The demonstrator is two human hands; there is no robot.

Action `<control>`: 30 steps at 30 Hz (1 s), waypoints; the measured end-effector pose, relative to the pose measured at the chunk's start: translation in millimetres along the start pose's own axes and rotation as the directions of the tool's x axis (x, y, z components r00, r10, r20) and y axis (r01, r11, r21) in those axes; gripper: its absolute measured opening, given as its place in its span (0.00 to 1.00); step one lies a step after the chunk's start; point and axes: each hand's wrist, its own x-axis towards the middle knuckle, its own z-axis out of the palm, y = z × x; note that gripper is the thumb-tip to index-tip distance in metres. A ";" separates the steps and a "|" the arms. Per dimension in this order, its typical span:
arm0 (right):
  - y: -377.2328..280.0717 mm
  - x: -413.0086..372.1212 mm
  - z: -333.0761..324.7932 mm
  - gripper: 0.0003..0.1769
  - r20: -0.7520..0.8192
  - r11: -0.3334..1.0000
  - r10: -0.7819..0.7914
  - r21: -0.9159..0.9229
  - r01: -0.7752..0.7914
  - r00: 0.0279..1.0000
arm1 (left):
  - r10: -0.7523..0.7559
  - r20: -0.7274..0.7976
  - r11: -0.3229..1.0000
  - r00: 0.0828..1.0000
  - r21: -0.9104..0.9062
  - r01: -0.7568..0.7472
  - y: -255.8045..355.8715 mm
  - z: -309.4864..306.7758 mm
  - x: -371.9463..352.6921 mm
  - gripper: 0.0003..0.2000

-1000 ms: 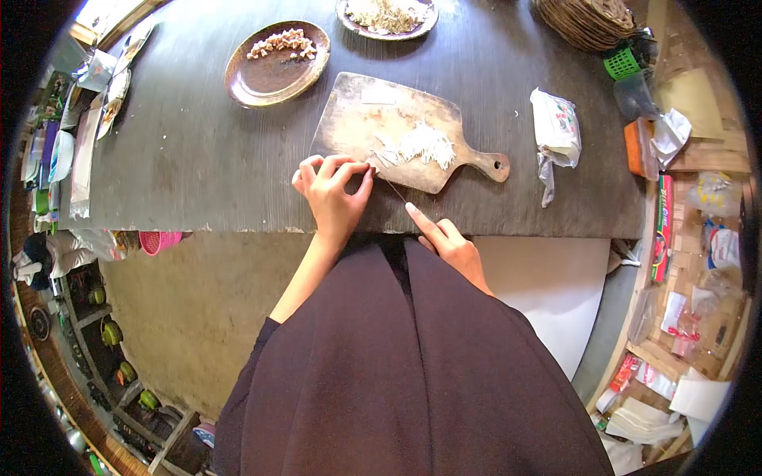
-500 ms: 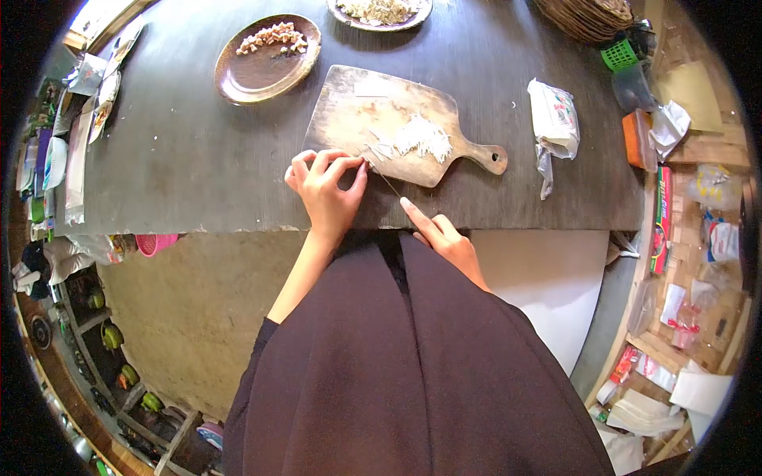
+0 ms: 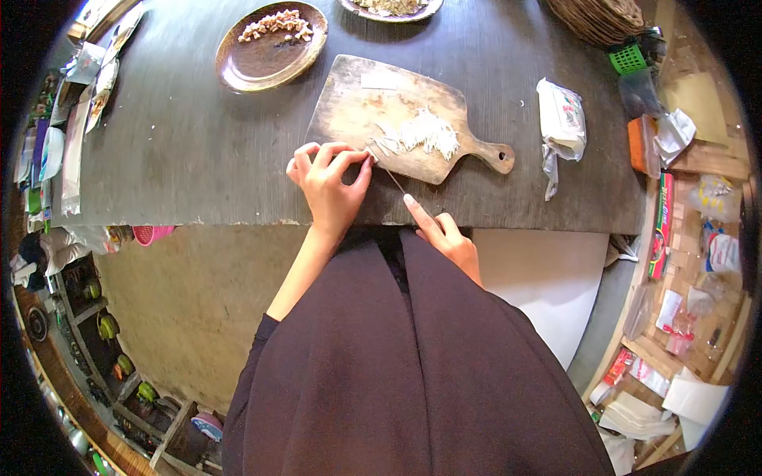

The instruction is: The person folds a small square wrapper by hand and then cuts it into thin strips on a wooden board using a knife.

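Observation:
A wooden cutting board [image 3: 341, 95] with a handle lies near the table's front edge. Thin white strips [image 3: 429, 133] are heaped on it, and a flat pale slab [image 3: 379, 81] rests toward its far side. At the board's near left corner, my left hand [image 3: 329, 190] pinches a small pale piece of food between thumb and fingers; most of the piece is hidden. My right hand [image 3: 451, 244] grips a knife, index finger stretched forward along it. The thin knife blade [image 3: 394, 180] reaches the board's near edge, its tip close to my left fingertips. The knife's handle is hidden.
Beyond the board stand a brown plate [image 3: 238, 75] of small diced pieces and another plate [image 3: 397, 16] of pale shreds. A white plastic packet [image 3: 562, 119] lies right of the board. A green basket [image 3: 627, 58] and an orange container [image 3: 641, 143] sit farther right.
The view has shifted slightly, so the table things appear a little higher and to the right. Both hands keep nearly the same pose, knife and pinched piece still held.

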 end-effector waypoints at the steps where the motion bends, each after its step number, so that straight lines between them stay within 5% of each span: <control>1: 0.4 0.5 -0.1 0.34 0.002 1.000 -0.001 -0.005 0.001 1.000 | 0.000 -0.002 1.000 1.000 0.004 0.000 0.5 -0.3 0.4 0.06; 30: 1.4 1.0 -0.4 0.35 -0.012 1.000 -0.007 0.000 0.007 1.000 | -0.010 0.015 1.000 1.000 0.023 0.009 0.4 -0.7 1.0 0.08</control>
